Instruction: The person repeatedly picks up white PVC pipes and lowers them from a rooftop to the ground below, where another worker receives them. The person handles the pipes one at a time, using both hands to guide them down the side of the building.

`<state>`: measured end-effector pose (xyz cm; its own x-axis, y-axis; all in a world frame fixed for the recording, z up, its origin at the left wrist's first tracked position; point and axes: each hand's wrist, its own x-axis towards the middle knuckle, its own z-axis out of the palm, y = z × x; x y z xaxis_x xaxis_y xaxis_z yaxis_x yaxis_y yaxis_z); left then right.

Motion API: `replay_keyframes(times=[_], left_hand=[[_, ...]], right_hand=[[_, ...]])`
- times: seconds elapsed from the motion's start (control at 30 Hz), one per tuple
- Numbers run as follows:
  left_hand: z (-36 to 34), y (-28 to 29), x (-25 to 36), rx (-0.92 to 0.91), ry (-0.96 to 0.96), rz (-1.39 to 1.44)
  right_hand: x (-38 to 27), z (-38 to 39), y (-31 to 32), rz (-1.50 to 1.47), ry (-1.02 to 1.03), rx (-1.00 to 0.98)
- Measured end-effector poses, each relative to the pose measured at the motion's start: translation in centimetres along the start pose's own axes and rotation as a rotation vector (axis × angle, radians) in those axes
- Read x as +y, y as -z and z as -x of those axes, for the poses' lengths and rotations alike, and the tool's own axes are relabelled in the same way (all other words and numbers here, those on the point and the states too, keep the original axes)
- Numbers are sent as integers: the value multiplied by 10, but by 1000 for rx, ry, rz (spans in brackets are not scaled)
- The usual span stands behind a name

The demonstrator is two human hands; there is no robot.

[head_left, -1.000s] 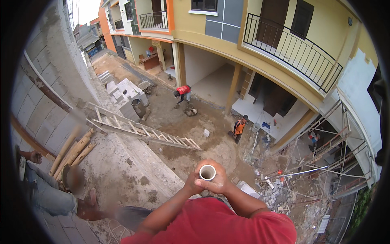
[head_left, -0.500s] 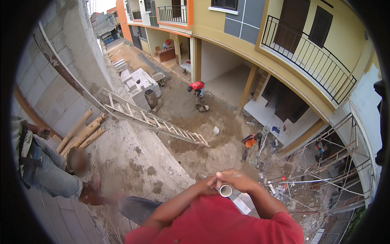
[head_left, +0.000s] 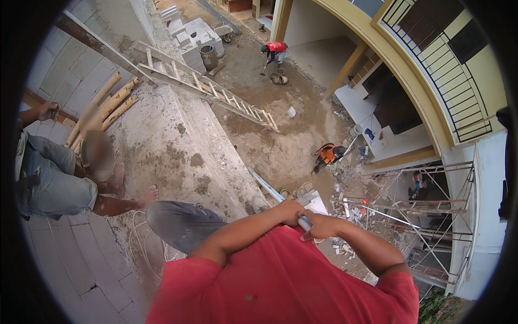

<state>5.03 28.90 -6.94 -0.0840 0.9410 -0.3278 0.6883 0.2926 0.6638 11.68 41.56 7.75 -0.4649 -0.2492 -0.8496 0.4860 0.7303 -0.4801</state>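
Pale pipe [head_left: 266,184], in the head view, passes through both hands: the left hand [head_left: 291,211] closes around it, the right hand [head_left: 320,225] clasps it nearer the chest, fingers curled. Its far length slants forward-left beyond the grip, beside the concrete ledge [head_left: 216,162]. Below stand a grey drum [head_left: 209,59] and pale bucket [head_left: 356,130], contents unclear.

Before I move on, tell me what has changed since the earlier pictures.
The pipe, whose open end faced the camera, has tilted: its long side now slants forward and left from the hands. The left hand and right hand both hold it. The co-worker in orange, upright at first, is bent over. The view has tipped downward. The ladder and wooden poles stayed put.
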Motion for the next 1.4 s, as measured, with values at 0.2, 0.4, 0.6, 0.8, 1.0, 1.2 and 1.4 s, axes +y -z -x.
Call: replay_keyframes(times=[0.2,0.4,0.6,0.8,1.0,1.2,1.4], left_hand=[[12,-25,-38,393,113,280],[98,-59,-192,733,762,521],[186,-76,-377,810,1139,198],[183,-79,-535,809,1288,-262],[157,-121,-584,1120,1138,-286],[174,-128,-590,977,975,-444],[187,-126,-595,961,979,-350]], right_hand=[[82,-92,-26,-904,-566,-75],[135,-254,-62,-1017,-559,31],[177,-454,-87,-1047,-655,-46],[261,-604,-77,-835,-951,-405],[342,-726,-97,-730,-766,-214],[357,-781,-131,-558,-871,-244],[362,-807,-138,-554,-905,-253]])
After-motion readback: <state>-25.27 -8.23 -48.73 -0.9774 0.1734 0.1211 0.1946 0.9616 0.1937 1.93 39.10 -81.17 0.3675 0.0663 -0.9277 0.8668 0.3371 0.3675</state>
